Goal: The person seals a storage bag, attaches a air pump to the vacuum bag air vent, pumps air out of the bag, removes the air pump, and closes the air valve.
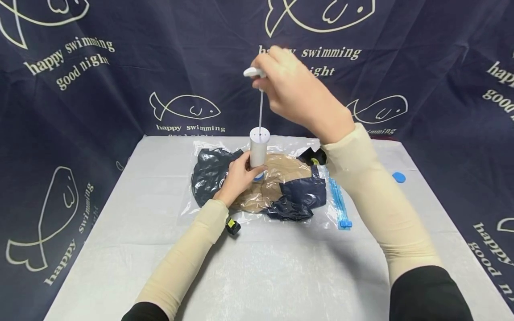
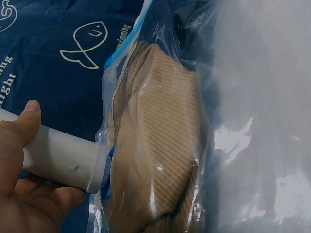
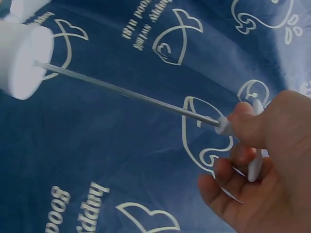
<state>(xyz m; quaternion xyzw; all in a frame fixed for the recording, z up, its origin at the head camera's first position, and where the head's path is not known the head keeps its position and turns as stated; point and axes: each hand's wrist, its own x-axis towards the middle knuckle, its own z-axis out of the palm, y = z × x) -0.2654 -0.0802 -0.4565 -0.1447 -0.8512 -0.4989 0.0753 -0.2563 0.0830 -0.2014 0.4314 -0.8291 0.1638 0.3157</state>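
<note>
Two hands share one white hand pump [image 1: 258, 154], which I see upright over the bag, closer to the tabletop's [image 1: 281, 276] far edge than to its near one. My left hand [image 1: 237, 179] wraps its curled fingers and thumb around the lower barrel; I judge that this grip steadies the base and guards against tipping. My right hand [image 1: 295, 87] grips the handle [image 1: 253, 72] high above, fingers hooked about its crossbar, with a long stretch of thin rod [image 1: 261, 109] showing below. Keeping the handle roughly over the barrel probably spares that rod from bending.

Beneath the pump a blue valve [image 1: 259, 177] shows on the clear bag [image 1: 326, 216]. The base seems to meet it, but fingers hide part of the join, so I cannot confirm a full seat. The bag lies lengthwise along the far edge, likely so the valve faces up. Inside, black cloth [image 1: 213, 169] sits toward the tabletop's left edge, tan ribbed cloth [image 1: 291, 167] in the middle and navy cloth [image 1: 303, 194] to the right. A blue zip strip [image 1: 338, 203] borders the bag's right end. Well apart, near the tabletop's right edge, lies a blue cap [image 1: 399, 177], perhaps kept there to leave the valve uncovered.
</note>
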